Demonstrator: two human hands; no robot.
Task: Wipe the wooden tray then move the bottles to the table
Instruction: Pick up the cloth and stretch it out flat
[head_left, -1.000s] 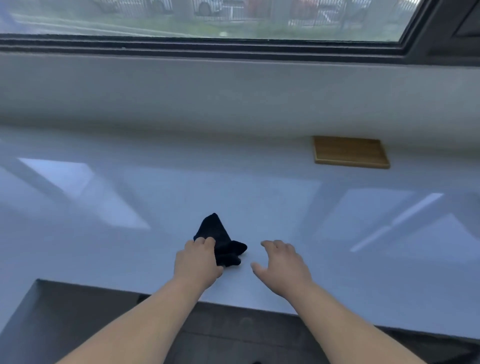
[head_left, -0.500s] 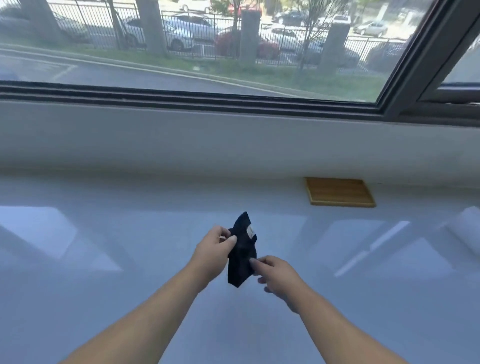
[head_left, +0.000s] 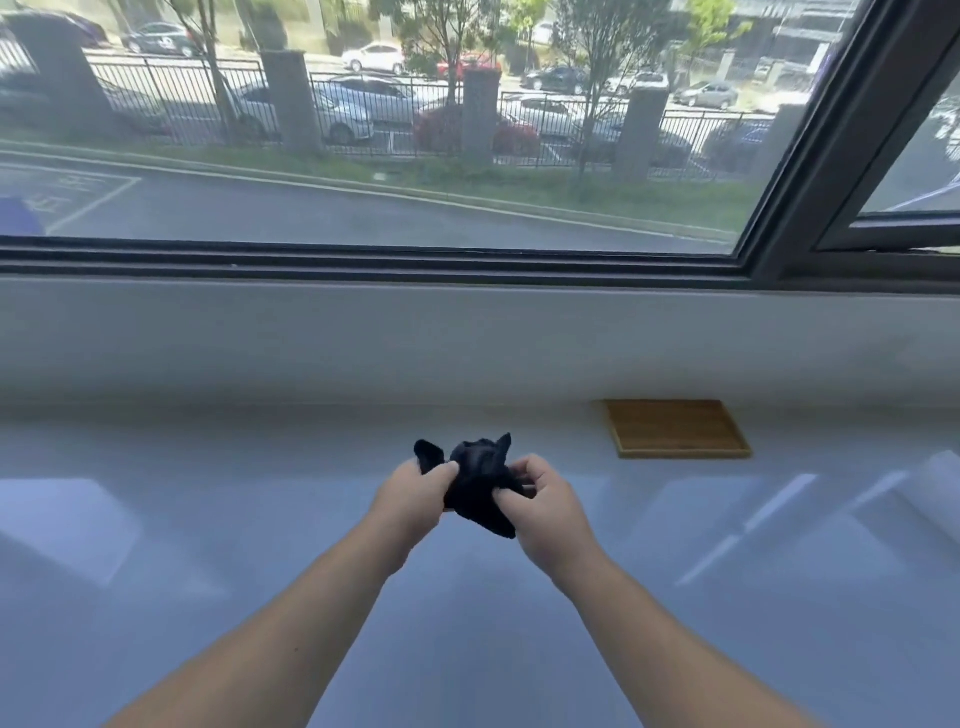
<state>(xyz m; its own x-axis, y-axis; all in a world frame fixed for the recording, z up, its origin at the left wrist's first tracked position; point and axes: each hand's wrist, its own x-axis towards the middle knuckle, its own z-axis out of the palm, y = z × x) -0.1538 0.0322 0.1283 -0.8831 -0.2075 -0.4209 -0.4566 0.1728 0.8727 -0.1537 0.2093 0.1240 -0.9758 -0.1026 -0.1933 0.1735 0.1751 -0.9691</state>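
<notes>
A small black cloth (head_left: 480, 480) is bunched up in the air above the white table (head_left: 208, 519), held between both hands. My left hand (head_left: 413, 496) pinches its left side and my right hand (head_left: 548, 501) grips its right side. The wooden tray (head_left: 675, 428) lies flat at the back of the table against the wall, to the right of and beyond my hands. It carries nothing. No bottles are in view.
A white wall ledge (head_left: 467, 338) runs along the back under a wide window (head_left: 389, 130) with a dark frame. Sun patches fall on the glossy table surface on both sides.
The cloth was lifted off the table by my left hand, then my right hand joined it. Now both hands bunch it up. The view has tilted up toward the window.
</notes>
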